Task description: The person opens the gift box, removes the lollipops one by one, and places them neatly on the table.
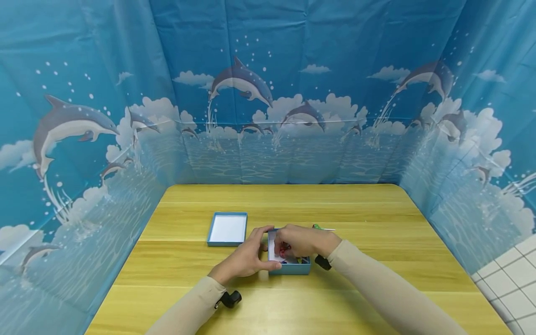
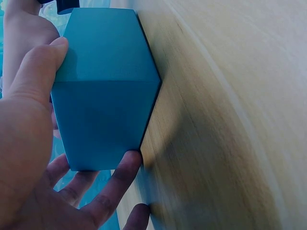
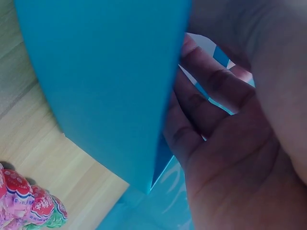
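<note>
Small blue box (image 1: 293,267) on the worktop (image 1: 377,209), left hand (image 1: 247,257) fingers (image 2: 115,184) clamped round its side, right hand (image 1: 303,241) fingers curled inside it, lid (image 1: 227,229) just beside

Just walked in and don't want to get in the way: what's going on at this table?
A person is working at a small blue box on a wooden table. The left hand grips the box's left side, thumb on one wall and fingers on another. The right hand reaches into the box, fingers curled over something red and colourful; exactly what it is can't be told. The lid lies open side up just to the left, and wrapped candies sit on the table beside the box.
</note>
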`<state>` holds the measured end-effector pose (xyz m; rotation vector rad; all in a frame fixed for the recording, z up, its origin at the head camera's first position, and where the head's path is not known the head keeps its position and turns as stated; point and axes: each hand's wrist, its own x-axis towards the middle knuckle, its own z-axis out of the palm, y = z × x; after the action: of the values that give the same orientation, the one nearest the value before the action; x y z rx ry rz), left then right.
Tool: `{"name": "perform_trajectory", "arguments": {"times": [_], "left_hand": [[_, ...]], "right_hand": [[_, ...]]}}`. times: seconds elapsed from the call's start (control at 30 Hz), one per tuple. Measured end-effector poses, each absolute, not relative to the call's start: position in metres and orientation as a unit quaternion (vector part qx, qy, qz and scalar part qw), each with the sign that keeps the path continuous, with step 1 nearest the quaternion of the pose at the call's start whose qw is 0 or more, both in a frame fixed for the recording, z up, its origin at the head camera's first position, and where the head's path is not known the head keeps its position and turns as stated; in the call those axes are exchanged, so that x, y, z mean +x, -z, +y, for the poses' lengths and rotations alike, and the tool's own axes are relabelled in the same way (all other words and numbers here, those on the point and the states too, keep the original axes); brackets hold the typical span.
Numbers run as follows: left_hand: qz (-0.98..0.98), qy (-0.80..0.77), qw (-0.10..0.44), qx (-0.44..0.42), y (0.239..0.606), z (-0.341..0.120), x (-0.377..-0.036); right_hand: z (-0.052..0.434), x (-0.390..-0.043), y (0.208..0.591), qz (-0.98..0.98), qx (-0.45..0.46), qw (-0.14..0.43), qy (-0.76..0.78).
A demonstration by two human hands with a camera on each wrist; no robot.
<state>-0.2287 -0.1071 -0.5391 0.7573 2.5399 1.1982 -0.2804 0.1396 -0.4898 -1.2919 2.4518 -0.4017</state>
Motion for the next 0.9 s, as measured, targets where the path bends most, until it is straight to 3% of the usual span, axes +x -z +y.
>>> {"name": "perform_trajectory", "arguments": {"times": [0.9], "left_hand": [[0.871,-0.401,0.115,0.26,0.54,-0.107,-0.229]], "right_hand": [[0.147,-0.265,0.472,0.859,-0.468,0.115,0.17]]}}
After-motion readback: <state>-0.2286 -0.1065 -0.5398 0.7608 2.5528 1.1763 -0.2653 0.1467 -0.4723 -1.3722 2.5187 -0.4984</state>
